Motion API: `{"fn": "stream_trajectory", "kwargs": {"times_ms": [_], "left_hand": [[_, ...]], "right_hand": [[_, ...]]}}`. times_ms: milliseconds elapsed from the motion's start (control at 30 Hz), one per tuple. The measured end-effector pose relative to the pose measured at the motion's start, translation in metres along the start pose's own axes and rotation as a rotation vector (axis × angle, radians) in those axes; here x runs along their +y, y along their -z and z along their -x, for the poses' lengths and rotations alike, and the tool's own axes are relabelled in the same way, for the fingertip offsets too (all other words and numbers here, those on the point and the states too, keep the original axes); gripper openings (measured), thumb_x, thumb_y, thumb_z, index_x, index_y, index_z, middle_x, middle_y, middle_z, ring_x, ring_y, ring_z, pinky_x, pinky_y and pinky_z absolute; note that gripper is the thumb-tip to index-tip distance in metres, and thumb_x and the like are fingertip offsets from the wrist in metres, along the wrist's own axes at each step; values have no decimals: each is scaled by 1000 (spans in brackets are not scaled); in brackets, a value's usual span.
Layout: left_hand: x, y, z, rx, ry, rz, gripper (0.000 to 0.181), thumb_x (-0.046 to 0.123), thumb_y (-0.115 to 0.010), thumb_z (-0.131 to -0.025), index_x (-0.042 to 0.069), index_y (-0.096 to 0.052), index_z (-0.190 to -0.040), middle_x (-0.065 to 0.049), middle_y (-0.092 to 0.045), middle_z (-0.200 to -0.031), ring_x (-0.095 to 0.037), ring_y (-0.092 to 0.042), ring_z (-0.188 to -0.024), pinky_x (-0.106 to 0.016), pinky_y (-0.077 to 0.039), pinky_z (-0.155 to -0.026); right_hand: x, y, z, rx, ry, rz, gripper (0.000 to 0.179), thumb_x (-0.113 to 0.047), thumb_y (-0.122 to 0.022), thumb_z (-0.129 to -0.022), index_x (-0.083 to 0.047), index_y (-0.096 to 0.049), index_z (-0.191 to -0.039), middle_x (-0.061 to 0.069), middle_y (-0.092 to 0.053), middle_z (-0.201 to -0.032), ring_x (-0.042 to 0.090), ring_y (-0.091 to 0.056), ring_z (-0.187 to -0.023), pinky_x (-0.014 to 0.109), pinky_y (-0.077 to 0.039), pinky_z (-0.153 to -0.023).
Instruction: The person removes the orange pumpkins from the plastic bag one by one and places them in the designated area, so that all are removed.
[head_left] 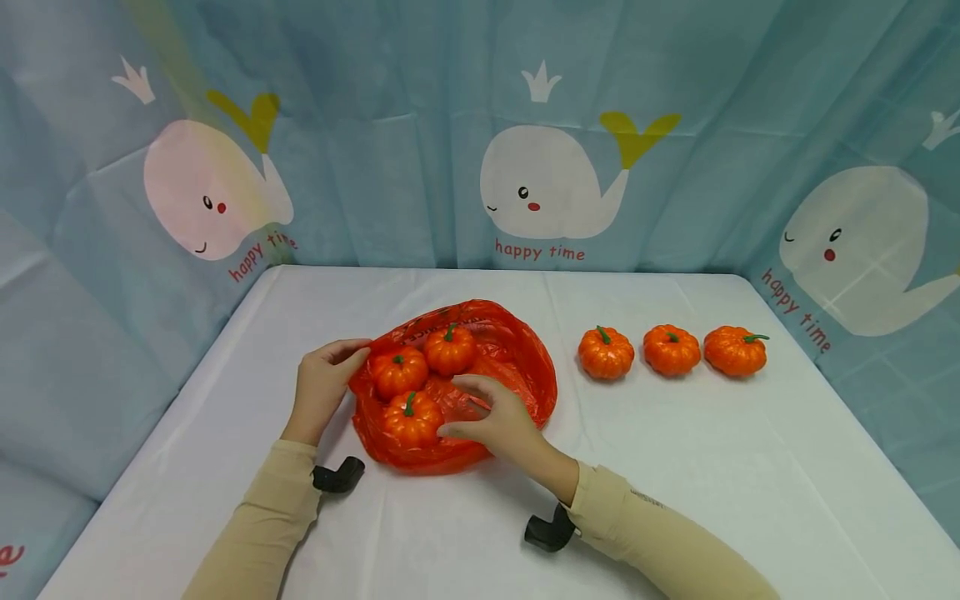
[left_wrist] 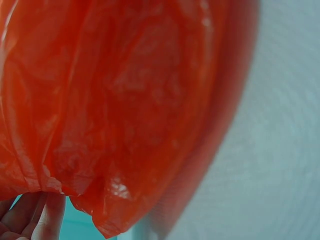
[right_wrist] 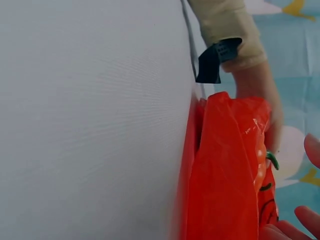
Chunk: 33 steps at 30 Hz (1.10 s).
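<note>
At the left the blue curtain (head_left: 375, 200) bears the left whale (head_left: 202, 187), in pink and cream; below it the left sleeve (head_left: 258, 508), tan, slants up over the white table (head_left: 712, 467), with the left black piece (head_left: 340, 475) at its cuff; the left hand (head_left: 318, 392) pinches the left edge of the bag (head_left: 542, 367), its thumb and fingers together on the red plastic. The bag sits on the table, its mouth spread upward; in its left half lie the left pumpkin (head_left: 397, 375), the front pumpkin (head_left: 412, 421) and the back pumpkin (head_left: 452, 352); the right hand (head_left: 502, 417) reaches in over the near rim, thumb and fingers apart, the thumb tip beside the front pumpkin; whether they touch I cannot tell. The middle whale (head_left: 543, 183) is behind; nearer are the right black piece (head_left: 550, 531) and the right sleeve (head_left: 667, 533). Right of the bag, three outer pumpkins (head_left: 672, 352) stand in a row on the table; the right whale (head_left: 855, 242) is beyond them.
</note>
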<state>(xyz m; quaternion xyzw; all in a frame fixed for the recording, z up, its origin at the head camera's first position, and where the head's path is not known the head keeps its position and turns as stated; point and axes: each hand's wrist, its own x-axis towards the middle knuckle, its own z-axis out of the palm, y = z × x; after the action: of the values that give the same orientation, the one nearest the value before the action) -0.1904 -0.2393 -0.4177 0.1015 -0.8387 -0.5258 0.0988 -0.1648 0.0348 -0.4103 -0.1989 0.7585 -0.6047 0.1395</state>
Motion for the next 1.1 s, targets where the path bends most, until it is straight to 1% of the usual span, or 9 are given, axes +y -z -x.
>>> {"fn": "stream_trajectory", "kwargs": {"times_ms": [167, 267, 567, 767, 1100], "left_hand": [[0, 0, 0, 1, -8, -6, 37, 35, -61, -98, 7, -71, -121, -14, -70, -124, -14, -60, -107, -5, -49, -78], [0, 0, 0, 3, -11, -7, 37, 35, -61, -98, 8, -71, -121, -14, -70, -123, -13, -60, -106, -5, -49, -78], [-1, 0, 0, -2, -5, -1, 37, 35, -61, -99, 7, -71, -122, -14, -69, -124, -17, -60, -109, -5, -49, -78], [-1, 0, 1, 5, -13, -12, 37, 35, -60, -99, 7, -71, -122, -14, -70, -123, -19, -61, -110, -5, -48, -78], [-1, -1, 0, 2, -6, -1, 37, 34, -60, -99, 7, -71, -122, -15, -69, -124, -22, -61, -112, -5, -48, -78]], "right_hand": [[0, -9, -7, -27, -26, 43, 68, -21, -84, -80, -2, -54, -138, 14, -57, -142, 30, -51, -136, 45, -45, -109], [1, -14, -10, -32, -43, 67, 69, -22, -84, -80, -2, -54, -139, 13, -57, -143, 30, -53, -135, 43, -46, -109], [2, -23, -16, -68, -84, 39, 66, -21, -84, -81, -4, -55, -138, 7, -60, -140, 28, -53, -135, 44, -45, -110], [2, -29, -21, -68, -90, 97, 65, -24, -84, -80, -7, -57, -137, 5, -60, -139, 27, -53, -134, 44, -45, -110], [3, -34, -25, -67, -95, 143, 66, -22, -84, -80, -8, -56, -139, 6, -58, -140, 25, -54, -130, 45, -45, -110]]}}
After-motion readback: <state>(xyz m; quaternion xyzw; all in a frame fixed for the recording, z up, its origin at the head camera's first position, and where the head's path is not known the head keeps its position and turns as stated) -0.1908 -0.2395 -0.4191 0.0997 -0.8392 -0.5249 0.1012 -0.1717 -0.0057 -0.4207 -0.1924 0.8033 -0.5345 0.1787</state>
